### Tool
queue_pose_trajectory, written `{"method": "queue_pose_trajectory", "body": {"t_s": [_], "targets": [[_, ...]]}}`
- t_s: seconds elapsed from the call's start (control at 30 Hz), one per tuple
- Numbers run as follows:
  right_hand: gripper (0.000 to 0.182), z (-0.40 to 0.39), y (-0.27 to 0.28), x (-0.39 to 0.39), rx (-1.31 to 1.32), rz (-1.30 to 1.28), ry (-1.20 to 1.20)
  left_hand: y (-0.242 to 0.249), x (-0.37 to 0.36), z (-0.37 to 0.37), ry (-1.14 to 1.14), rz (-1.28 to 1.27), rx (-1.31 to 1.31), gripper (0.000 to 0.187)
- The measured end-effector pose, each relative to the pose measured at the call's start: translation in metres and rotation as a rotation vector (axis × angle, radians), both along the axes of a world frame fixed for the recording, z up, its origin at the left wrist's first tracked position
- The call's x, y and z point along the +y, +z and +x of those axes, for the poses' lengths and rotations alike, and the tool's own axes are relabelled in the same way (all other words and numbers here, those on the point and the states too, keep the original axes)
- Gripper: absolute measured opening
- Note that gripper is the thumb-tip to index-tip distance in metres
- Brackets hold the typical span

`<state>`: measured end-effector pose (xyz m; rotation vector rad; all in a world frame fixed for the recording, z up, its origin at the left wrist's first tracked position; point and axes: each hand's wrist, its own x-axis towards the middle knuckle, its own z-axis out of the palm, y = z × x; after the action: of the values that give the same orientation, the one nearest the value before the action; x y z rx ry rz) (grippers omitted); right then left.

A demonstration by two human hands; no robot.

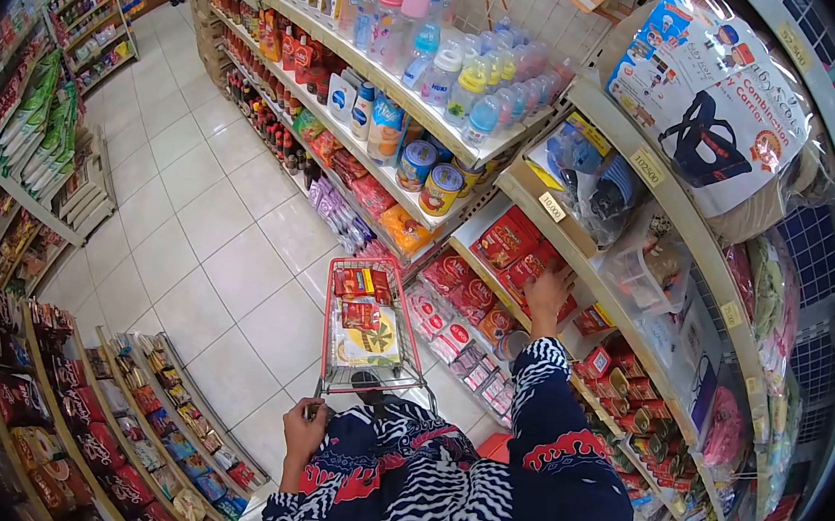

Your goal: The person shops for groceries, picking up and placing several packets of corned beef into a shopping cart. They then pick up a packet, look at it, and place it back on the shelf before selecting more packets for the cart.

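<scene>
My right hand (548, 293) reaches into a low shelf and touches the red packs (508, 241) lying there. Its fingers look spread over them; whether any pack is gripped is hidden. My left hand (304, 428) is closed at the handle end of a small red-rimmed wire shopping cart (329, 327). Inside the cart lie red packs (363, 283) and a flat white and yellow item (366, 334).
Baby bottles (424, 45) stand on the shelf ahead, above cans (440, 188) and pouches. A packaged baby carrier (713, 118) sits at upper right. Snack shelves (36, 364) line the left side. A tiled aisle floor (207, 205) runs between them.
</scene>
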<state>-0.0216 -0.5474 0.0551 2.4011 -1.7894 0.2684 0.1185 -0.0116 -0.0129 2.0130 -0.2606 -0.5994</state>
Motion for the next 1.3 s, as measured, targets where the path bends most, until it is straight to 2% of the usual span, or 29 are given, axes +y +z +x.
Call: {"method": "queue_pose_trajectory", "body": {"t_s": [0.13, 0.27, 0.33, 0.47, 0.57, 0.63, 0.7, 0.73, 0.8, 1.1, 1.3], "targets": [[0.077, 0.006, 0.005, -0.004, -0.031, 0.06, -0.079, 0.004, 0.001, 0.0, 0.009, -0.002, -0.002, 0.021], [0.075, 0.013, 0.013, 0.004, -0.049, 0.101, -0.063, 0.001, 0.004, 0.0, 0.012, 0.028, 0.011, 0.026], [0.064, 0.014, 0.015, 0.017, 0.055, -0.035, -0.056, 0.002, 0.002, -0.001, 0.043, 0.019, 0.04, 0.027], [0.053, 0.006, 0.014, 0.034, 0.123, -0.044, 0.071, -0.002, 0.006, 0.0, 0.031, 0.026, 0.023, 0.027], [0.056, -0.003, -0.008, 0.015, 0.085, 0.028, 0.091, -0.003, 0.004, 0.002, 0.036, -0.005, 0.02, 0.026], [0.057, 0.0, -0.001, 0.02, 0.023, 0.013, 0.086, 0.006, 0.004, 0.002, 0.012, 0.037, 0.034, 0.026], [0.06, 0.004, 0.0, 0.018, 0.002, -0.166, 0.072, -0.001, 0.005, 0.003, 0.01, 0.022, 0.032, 0.026], [0.06, 0.005, 0.001, 0.017, 0.002, -0.164, 0.07, -0.005, 0.007, 0.004, 0.005, 0.008, 0.03, 0.026], [0.064, 0.005, 0.004, 0.012, 0.071, -0.056, 0.101, -0.01, 0.008, 0.005, -0.002, 0.005, 0.033, 0.026], [0.066, 0.019, 0.017, 0.009, 0.09, 0.014, 0.016, -0.005, 0.012, 0.012, -0.012, 0.036, 0.021, 0.026], [0.064, 0.014, 0.002, -0.001, 0.04, 0.014, 0.004, 0.005, 0.014, 0.018, -0.054, 0.079, 0.08, 0.024]]}}
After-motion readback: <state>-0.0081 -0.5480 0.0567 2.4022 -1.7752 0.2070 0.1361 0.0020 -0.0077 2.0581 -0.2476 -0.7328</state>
